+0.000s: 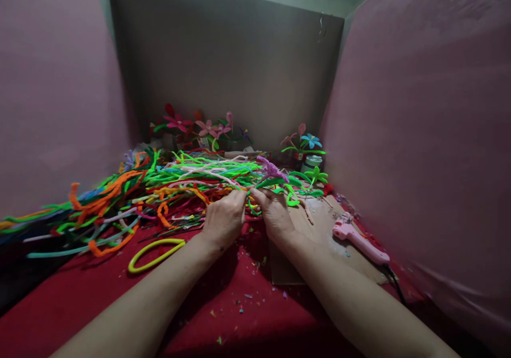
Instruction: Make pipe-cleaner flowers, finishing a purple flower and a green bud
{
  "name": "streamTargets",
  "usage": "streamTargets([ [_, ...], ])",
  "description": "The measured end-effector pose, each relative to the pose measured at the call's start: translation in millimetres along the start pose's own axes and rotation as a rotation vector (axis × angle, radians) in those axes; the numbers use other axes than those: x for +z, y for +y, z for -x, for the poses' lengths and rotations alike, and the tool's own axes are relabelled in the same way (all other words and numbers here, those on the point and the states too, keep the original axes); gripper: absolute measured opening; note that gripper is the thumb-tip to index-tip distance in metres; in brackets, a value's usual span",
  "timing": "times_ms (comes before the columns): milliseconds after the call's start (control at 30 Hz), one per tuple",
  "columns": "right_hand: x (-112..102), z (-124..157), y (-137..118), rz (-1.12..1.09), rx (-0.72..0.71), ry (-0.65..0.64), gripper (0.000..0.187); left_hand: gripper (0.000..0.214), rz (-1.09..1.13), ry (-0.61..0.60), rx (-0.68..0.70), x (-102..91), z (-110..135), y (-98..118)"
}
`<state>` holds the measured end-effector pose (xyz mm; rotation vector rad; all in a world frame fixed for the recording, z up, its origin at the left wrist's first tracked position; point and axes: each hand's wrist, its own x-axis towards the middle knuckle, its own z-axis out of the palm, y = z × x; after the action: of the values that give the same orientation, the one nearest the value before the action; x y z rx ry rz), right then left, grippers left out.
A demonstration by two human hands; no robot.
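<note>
Boxed in by pink walls [419, 108] on both sides and a grey wall [227, 65] behind. Laid with red cloth across the desk [239, 329]. Heaped over the far left and middle with fuzzy wires [203, 173] in green, orange, white and red, crowding right up to the left hand [224, 215]. Covered to the right with a flat board [315, 230], bearing a pink glue gun [361, 243] well apart from the right hand [276, 213]. Lined along the back with pink flowers [207, 128], then farther right with a blue flower [311, 141] above a jar [311, 163] and a green flower [317, 175] just in front. Set near the left forearm, with a yellow loop [138, 271] flat on the cloth. Littered close by with tiny scraps [241, 310].

Pressed together at the fingertips in each grip, thumb to finger, side by side and almost meeting. Pinching between them the thin stem of a purple flower [273, 171], tilted just above the right hand.

Hidden mostly behind the fingers, along the stem; hard to tell exactly where touched. Cut off at the lower edge, in the case of both forearms. Lost in shadow at far left, among the wire ends. Too dim to make out clearly, around the bases of the pink flowers.
</note>
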<state>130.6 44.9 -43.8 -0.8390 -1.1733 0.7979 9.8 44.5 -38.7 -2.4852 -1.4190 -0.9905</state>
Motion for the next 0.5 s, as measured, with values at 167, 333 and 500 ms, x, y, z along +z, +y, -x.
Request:
streamTargets([
  [167,-2.4,0.6,1.3,0.056,0.0,-0.022,0.025,0.017,0.331,0.0,-0.022,-1.4,-4.7,-3.4],
  [333,-5.2,1.0,-8.0,0.031,-0.012,-0.148,0.021,0.024,0.956,-0.179,-0.207,-11.3,-13.0,-3.3],
  [500,-4.8,-3.1,-10.8,-0.2,0.065,-0.221,0.013,0.016,1.472,-0.459,-0.348,-22.0,-13.5,-3.6],
])
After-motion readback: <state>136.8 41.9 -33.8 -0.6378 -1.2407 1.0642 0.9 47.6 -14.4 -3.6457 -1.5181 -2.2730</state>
